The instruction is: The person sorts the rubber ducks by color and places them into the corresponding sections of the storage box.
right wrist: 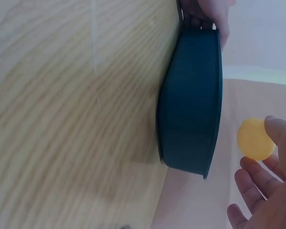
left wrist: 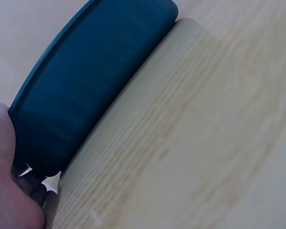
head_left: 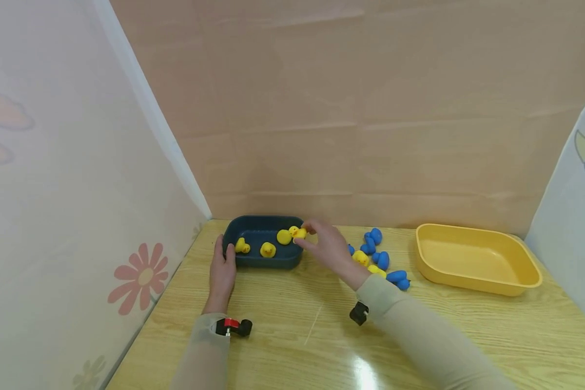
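In the head view a dark blue tub (head_left: 258, 261) stands on the table near the back wall. My left hand (head_left: 221, 273) grips its left end, thumb at the rim and fingers along the outer side. Over the right end of the tub, my right hand (head_left: 329, 246) pinches a yellow toy duck (head_left: 299, 233) between thumb and fingers; the right wrist view shows this duck (right wrist: 254, 139) above rim level. Inside the tub lie a tipped duck (head_left: 242, 246) at the left, an upright duck (head_left: 268, 250) in the middle and another yellow duck (head_left: 284, 237) beside the held one.
Several blue toy ducks (head_left: 382, 260) lie on the table right of my right hand. Among them are a yellow duck (head_left: 361, 258) and another yellow one (head_left: 377, 271), partly hidden by my wrist. A yellow tub (head_left: 473, 276) stands farther right. Patterned panels (head_left: 102, 189) bound the sides.
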A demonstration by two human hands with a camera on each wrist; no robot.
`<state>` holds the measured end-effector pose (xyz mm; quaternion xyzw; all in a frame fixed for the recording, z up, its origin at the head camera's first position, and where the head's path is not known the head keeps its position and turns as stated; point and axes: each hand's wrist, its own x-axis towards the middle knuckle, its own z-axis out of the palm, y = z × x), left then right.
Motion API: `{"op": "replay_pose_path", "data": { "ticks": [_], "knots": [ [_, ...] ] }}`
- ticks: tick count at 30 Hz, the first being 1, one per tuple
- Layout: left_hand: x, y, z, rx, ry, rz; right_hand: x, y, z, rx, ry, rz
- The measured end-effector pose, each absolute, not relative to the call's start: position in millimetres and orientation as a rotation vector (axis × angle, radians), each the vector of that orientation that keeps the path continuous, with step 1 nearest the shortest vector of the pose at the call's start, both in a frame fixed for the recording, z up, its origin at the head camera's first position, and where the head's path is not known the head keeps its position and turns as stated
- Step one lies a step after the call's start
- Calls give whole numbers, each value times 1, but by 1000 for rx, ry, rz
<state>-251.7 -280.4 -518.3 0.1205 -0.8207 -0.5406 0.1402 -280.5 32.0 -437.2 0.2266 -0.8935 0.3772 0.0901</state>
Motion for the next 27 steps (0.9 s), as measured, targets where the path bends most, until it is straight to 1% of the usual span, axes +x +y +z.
{"op": "replay_pose_path", "data": {
  "ticks": [11, 27],
  "knots": [
    [-252, -280, -518, 363, -2377, -1548, -276, 20, -441, 682, -2766, 1124],
    [-251, -278, -515, 369, -2366, -1539, -278, 14, -450, 700, -2780, 1096]
  ]
}}
